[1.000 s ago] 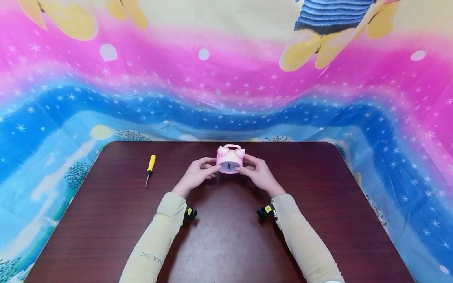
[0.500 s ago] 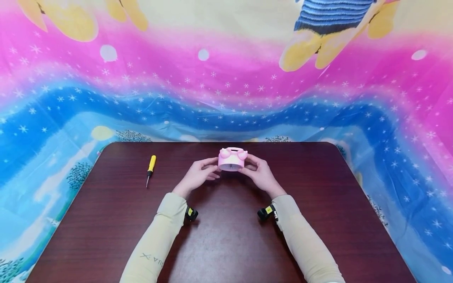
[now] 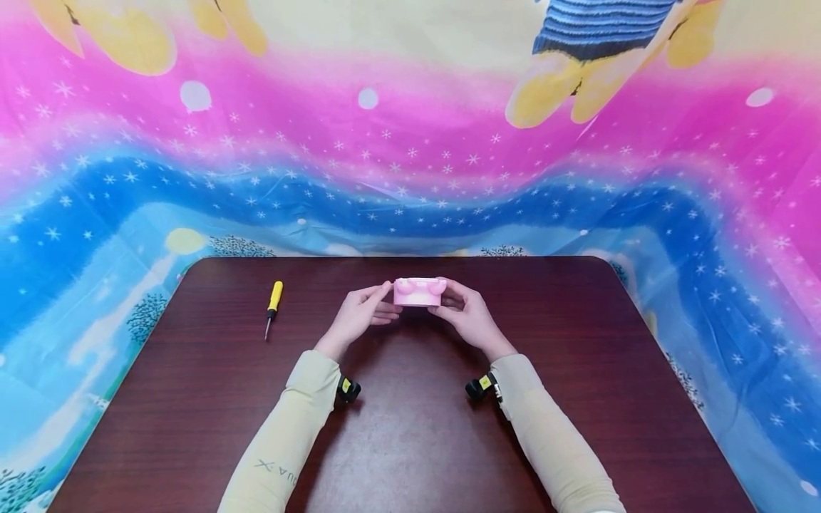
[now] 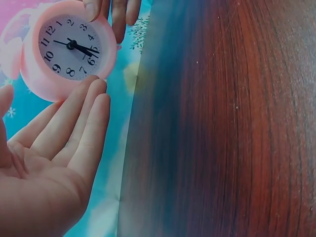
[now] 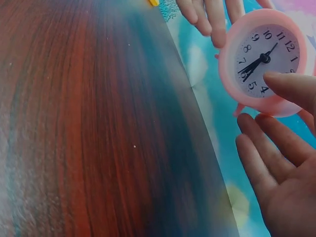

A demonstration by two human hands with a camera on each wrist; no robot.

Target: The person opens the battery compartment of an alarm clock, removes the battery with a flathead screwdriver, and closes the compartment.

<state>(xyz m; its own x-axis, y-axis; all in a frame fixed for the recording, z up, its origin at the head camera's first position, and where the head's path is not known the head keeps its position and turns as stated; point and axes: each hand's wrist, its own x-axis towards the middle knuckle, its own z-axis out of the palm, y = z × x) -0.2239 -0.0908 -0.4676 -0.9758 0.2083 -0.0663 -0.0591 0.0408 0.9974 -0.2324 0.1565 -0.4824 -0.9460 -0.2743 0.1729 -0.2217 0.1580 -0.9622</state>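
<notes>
A pink twin-bell alarm clock (image 3: 417,293) is held up near the far edge of the table, its bells towards the head camera and its dial out of that view. Both wrist views show the white dial with black numerals and hands. My right hand (image 3: 473,317) pinches the clock, the thumb on the front of the dial and the fingers at its side and behind. On the other side, my left hand (image 3: 359,315) touches the rim with nearly straight fingers (image 4: 89,123); its thumb stands apart from the clock in the left wrist view.
A screwdriver (image 3: 274,301) with a yellow and black handle lies on the dark wooden table (image 3: 410,427), left of my hands. Behind the table hangs a colourful printed cloth (image 3: 410,157). Each wrist wears a black camera strap.
The clock has tipped so that its dial, seen from the head a second ago, is now turned out of sight. My left thumb has come off its front.
</notes>
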